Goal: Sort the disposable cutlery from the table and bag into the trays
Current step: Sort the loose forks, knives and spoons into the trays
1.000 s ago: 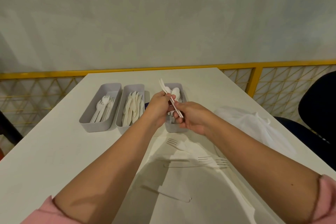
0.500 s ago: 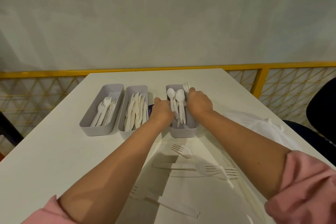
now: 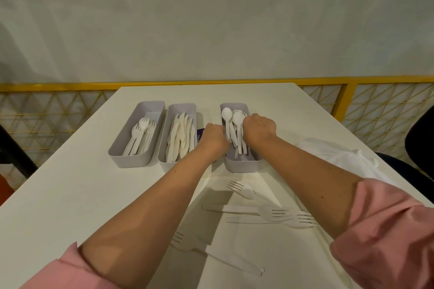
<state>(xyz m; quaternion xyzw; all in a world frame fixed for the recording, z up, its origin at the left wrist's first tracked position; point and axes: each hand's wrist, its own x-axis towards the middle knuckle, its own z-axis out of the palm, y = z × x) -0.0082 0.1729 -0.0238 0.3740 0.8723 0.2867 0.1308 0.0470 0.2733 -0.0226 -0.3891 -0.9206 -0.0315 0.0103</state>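
Three grey trays stand in a row on the white table (image 3: 70, 195). The left tray (image 3: 131, 162) holds forks, the middle tray (image 3: 182, 107) holds knives, and the right tray (image 3: 242, 164) holds white spoons (image 3: 227, 114). My left hand (image 3: 212, 138) curls against the spoon tray's left wall. My right hand (image 3: 258, 128) curls over its right wall, fingertips beside the spoons. Several loose white forks (image 3: 273, 213) lie on the table near me, with one more fork (image 3: 184, 243) and a long handle (image 3: 234, 261) by my left forearm.
A crumpled clear plastic bag (image 3: 340, 155) lies at the table's right edge. A small purple item (image 3: 199, 135) sits between the knife and spoon trays. A yellow railing (image 3: 347, 98) runs behind the table, and a dark chair (image 3: 420, 145) stands at the right.
A second ago both hands held a bundle of spoons above the right tray. The spoons now lie in that tray, and my hands have dropped to its two side walls.
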